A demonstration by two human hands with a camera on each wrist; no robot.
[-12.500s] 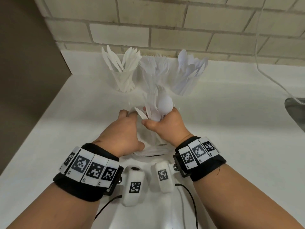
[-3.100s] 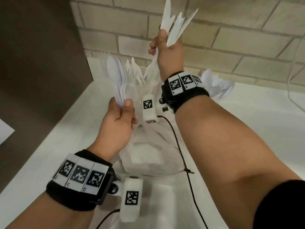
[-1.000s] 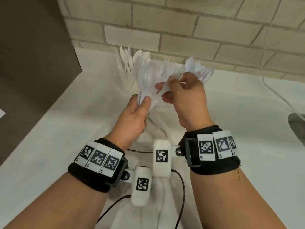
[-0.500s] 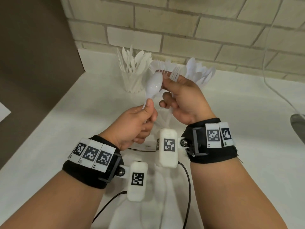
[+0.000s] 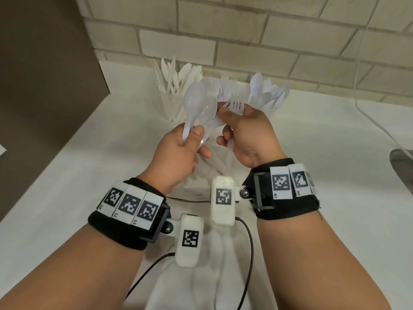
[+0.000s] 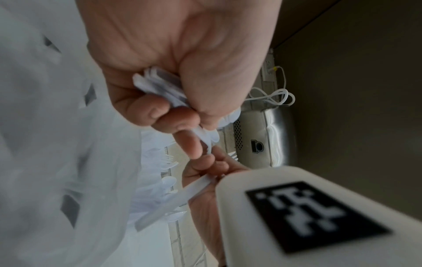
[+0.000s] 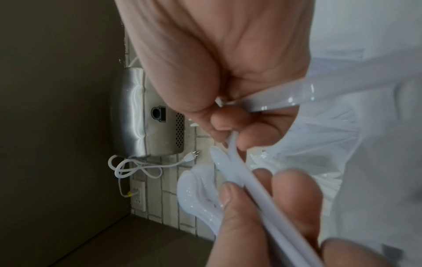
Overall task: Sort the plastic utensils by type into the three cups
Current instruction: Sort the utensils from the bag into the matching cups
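Three clear cups stand against the brick wall: knives cup (image 5: 172,90) on the left, forks cup (image 5: 223,86) in the middle, spoons cup (image 5: 266,95) on the right. In front of them my left hand (image 5: 196,139) grips the handles of a few white spoons (image 5: 196,101), bowls up. My right hand (image 5: 225,121) holds a white fork (image 5: 234,106), tines up, its fingertips close to the spoons. The left wrist view shows the spoon handles (image 6: 160,84) bunched in my fist. The right wrist view shows the spoon bowls (image 7: 198,189) and the fork's handle end (image 7: 219,103).
A crumpled clear plastic bag (image 5: 201,175) lies on the white counter (image 5: 89,175) under my hands. A dark panel (image 5: 44,63) walls off the left. A metal appliance (image 5: 402,162) and its white cord (image 5: 366,108) sit at the right.
The bunch both hands held a second ago is split: spoons stay in my left hand, the fork in my right. More spoon bowls now show, fanned above my left thumb.
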